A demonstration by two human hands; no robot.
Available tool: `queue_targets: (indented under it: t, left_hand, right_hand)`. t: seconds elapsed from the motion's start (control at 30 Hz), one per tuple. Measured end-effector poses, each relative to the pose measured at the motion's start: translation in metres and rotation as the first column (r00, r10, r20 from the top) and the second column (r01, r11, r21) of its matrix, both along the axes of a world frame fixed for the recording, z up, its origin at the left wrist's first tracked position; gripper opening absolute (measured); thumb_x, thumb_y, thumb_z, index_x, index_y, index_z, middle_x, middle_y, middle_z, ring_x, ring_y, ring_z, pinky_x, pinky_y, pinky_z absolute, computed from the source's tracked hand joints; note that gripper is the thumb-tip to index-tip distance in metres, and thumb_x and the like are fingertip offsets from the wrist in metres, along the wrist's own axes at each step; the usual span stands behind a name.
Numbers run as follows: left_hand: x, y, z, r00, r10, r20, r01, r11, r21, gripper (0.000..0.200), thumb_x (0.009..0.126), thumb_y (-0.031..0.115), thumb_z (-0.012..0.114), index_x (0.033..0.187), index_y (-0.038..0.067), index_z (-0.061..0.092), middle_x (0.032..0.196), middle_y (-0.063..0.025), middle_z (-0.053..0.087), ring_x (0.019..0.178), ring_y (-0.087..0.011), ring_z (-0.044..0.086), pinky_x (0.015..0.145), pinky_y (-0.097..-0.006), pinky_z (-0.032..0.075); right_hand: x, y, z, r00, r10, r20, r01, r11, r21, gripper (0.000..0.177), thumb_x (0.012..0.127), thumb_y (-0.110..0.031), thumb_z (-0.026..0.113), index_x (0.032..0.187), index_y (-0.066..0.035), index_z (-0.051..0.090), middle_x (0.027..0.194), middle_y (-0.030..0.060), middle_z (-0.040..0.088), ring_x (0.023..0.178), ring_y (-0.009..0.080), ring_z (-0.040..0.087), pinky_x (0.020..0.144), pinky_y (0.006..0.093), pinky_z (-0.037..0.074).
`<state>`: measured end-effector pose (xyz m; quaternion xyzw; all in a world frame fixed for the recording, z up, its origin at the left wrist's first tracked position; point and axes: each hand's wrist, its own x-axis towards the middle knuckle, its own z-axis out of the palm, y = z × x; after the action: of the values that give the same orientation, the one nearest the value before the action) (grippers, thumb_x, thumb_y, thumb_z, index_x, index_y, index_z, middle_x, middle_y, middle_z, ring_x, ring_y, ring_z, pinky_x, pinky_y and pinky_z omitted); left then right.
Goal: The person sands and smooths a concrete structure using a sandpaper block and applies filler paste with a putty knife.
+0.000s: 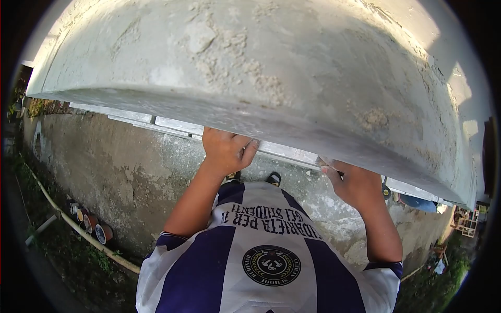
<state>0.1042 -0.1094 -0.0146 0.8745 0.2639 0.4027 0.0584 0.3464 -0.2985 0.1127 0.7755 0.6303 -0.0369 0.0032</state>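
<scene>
A large grey plastered slab (313, 68) with crumbs of mortar on top spans the upper view. My left hand (224, 151) is at its front edge, fingers bent and their tips hidden beneath the slab. To the right, my right hand (356, 182) is also at the underside, its fingers curled and partly hidden; a small thin thing shows near its thumb, too unclear to name. Pale flat boards or ledges (292, 152) run below the slab, behind both hands.
A stained concrete floor (125, 172) lies below. Plant pots (104, 233) and a long pole (73, 221) are at the lower left. A blue object (417, 203) sits under the slab's right end, with a wooden crate (466, 224) beyond.
</scene>
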Motion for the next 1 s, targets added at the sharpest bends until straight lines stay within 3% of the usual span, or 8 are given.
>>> queue_targets:
  t: [0.07,0.17,0.27,0.57,0.67,0.77,0.87,1.0]
  left_hand:
    - [0.0,0.001,-0.006,1.0,-0.014,-0.005,0.014,1.0,-0.023,0.02,0.07,0.029,0.079,0.088,0.019,0.08,0.102,-0.0064,0.073,0.098,-0.0291,0.068,0.086,-0.0439,0.047]
    - [0.001,0.0,0.003,1.0,0.003,0.027,-0.004,1.0,0.023,0.02,0.071,0.029,0.079,0.088,0.019,0.08,0.101,-0.0061,0.073,0.094,-0.0282,0.067,0.085,-0.0431,0.046]
    - [0.003,0.002,0.007,0.999,-0.011,0.035,0.01,1.0,0.023,0.018,0.072,0.028,0.079,0.087,0.018,0.079,0.1,-0.0059,0.072,0.092,-0.0276,0.066,0.084,-0.0419,0.045]
    - [0.003,0.001,0.008,0.999,-0.001,0.051,-0.002,0.998,0.062,0.015,0.074,0.028,0.08,0.084,0.017,0.078,0.099,-0.0055,0.072,0.092,-0.0273,0.065,0.081,-0.0412,0.044]
    - [0.002,-0.001,0.009,1.0,-0.017,0.011,0.017,0.999,-0.035,0.014,0.074,0.028,0.08,0.082,0.017,0.077,0.097,-0.0054,0.071,0.089,-0.0272,0.064,0.081,-0.0413,0.044]
    - [-0.002,0.003,0.004,1.0,0.001,-0.025,0.0,0.999,0.037,0.024,0.07,0.022,0.076,0.094,0.02,0.078,0.096,-0.0038,0.074,0.082,-0.0269,0.07,0.069,-0.04,0.05]
    - [0.007,0.002,0.011,0.996,-0.034,0.083,0.032,0.999,0.026,0.013,0.075,0.028,0.08,0.079,0.016,0.077,0.092,-0.0047,0.07,0.084,-0.0268,0.063,0.078,-0.0418,0.042]
    - [0.005,0.002,0.011,0.998,-0.016,0.06,0.014,0.999,0.039,0.013,0.075,0.028,0.08,0.079,0.016,0.077,0.093,-0.0049,0.07,0.084,-0.0265,0.063,0.077,-0.0417,0.042]
  right_hand:
    - [0.005,-0.005,0.002,0.998,-0.035,-0.057,0.034,0.999,-0.022,0.029,0.093,-0.039,0.07,0.112,-0.02,0.08,0.116,0.0126,0.072,0.109,0.0343,0.066,0.096,0.0454,0.05]
    - [-0.011,0.009,-0.002,0.997,-0.014,0.075,0.016,1.0,-0.025,0.028,0.092,-0.038,0.072,0.111,-0.02,0.081,0.116,0.0127,0.073,0.109,0.0345,0.066,0.097,0.0453,0.05]
    - [-0.026,0.032,0.01,0.993,-0.1,-0.064,0.09,0.985,-0.146,0.027,0.091,-0.036,0.073,0.111,-0.019,0.081,0.117,0.0136,0.072,0.109,0.0347,0.066,0.095,0.0448,0.051]
    - [-0.006,0.002,0.002,1.0,0.014,-0.022,-0.013,0.999,0.052,0.025,0.091,-0.033,0.074,0.112,-0.022,0.081,0.101,0.0117,0.076,0.095,0.0341,0.07,0.087,0.0421,0.054]
    - [-0.027,0.031,0.004,0.97,-0.089,-0.228,0.051,0.985,-0.167,0.032,0.095,-0.039,0.065,0.114,-0.015,0.075,0.109,0.0139,0.072,0.105,0.0361,0.065,0.097,0.0506,0.048]
    - [-0.027,0.033,0.005,0.975,-0.078,-0.209,0.042,0.984,-0.173,0.031,0.094,-0.038,0.067,0.115,-0.017,0.075,0.106,0.0118,0.072,0.101,0.0349,0.067,0.093,0.0486,0.05]
    - [-0.015,0.014,0.009,0.995,-0.025,-0.098,0.017,0.997,-0.078,0.028,0.093,-0.036,0.068,0.112,-0.017,0.076,0.101,0.011,0.072,0.094,0.0348,0.068,0.085,0.0476,0.053]
    - [-0.01,0.007,0.013,0.992,-0.055,-0.111,0.044,0.994,-0.101,0.028,0.093,-0.037,0.068,0.112,-0.018,0.076,0.1,0.0115,0.072,0.093,0.0348,0.068,0.083,0.0475,0.053]
